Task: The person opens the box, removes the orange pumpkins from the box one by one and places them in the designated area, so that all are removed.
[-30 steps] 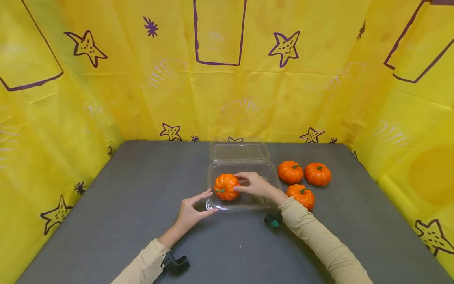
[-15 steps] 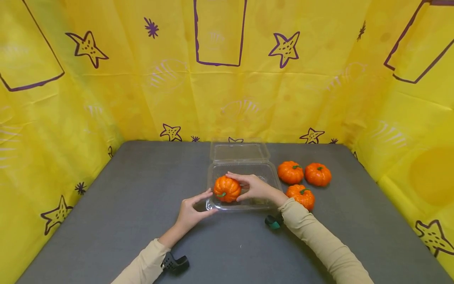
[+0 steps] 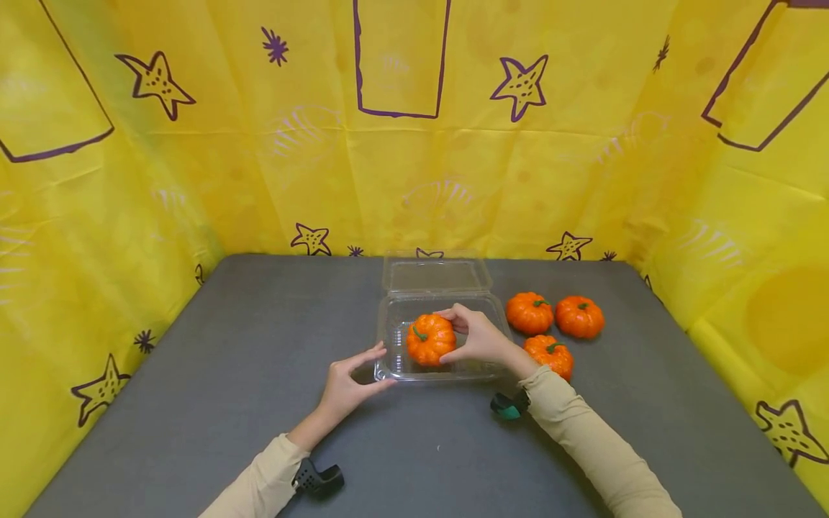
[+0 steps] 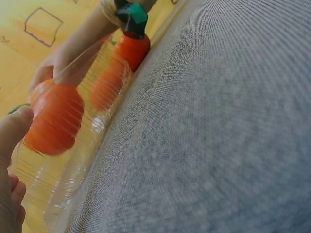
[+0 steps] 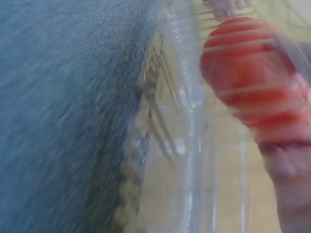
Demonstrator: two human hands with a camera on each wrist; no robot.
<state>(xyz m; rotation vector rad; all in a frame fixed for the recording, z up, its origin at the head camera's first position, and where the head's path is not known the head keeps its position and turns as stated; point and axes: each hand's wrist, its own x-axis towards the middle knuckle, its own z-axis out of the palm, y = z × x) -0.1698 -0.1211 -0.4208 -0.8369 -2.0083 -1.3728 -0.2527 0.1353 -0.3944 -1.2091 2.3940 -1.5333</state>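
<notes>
A clear plastic clamshell container lies on the table with its lid folded back. Inside its outline, left of centre, is an orange pumpkin with a green stem tilted to the upper left. My right hand grips this pumpkin from the right, thumb at the front and fingers behind. At the container's front left corner, my left hand holds it between thumb and fingers. The left wrist view shows the held pumpkin through the clear wall. Motion blurs the pumpkin in the right wrist view.
To the container's right sit three more orange pumpkins: one near its back right corner, one farther right and one in front, partly behind the right forearm. Yellow patterned cloth walls the grey table at the back and sides.
The held pumpkin has shifted right within the container, and its stem has turned from the front to the upper left. My right hand moved right with it. The left hand has stayed in place.
</notes>
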